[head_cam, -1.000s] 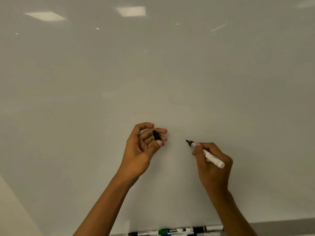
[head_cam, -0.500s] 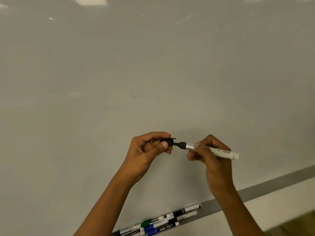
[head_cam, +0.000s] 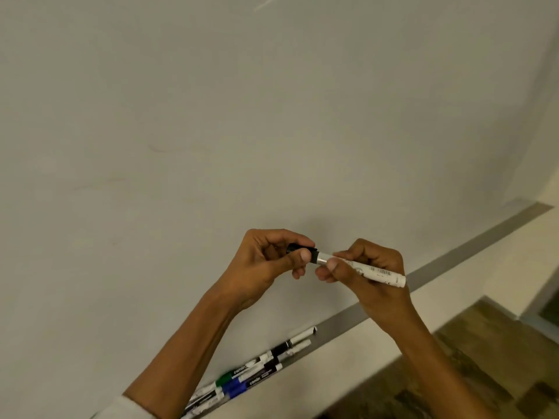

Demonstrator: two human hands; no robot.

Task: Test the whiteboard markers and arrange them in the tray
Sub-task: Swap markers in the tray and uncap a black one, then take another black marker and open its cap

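Whiteboard: pale and glossy, filling most of the view; faint smudged strokes left of centre; its grey lower edge slants up toward the right
Sleeve: white cuff at the bottom left, on the left forearm
Tray: grey ledge running along the foot of the board, tilted in the frame; visible between the two forearms
Loose markers: a cluster lying lengthwise in the tray, touching one another; one green-capped, one blue-capped, several black-capped; white barrels; some partly hidden behind the left forearm
Left hand: raised in front of the board; thumb and curled fingers pinching the black cap
Black cap: seated on the tip end of the held marker; whether fully pushed home cannot be told
Marker: white barrel with print and a barcode, held roughly level above the tray, well apart from it; its tail pointing right and slightly down
Right hand: fingers and thumb wrapped round the barrel just beside the cap
Floor: brown wood pattern at lower right, below a cream wall strip
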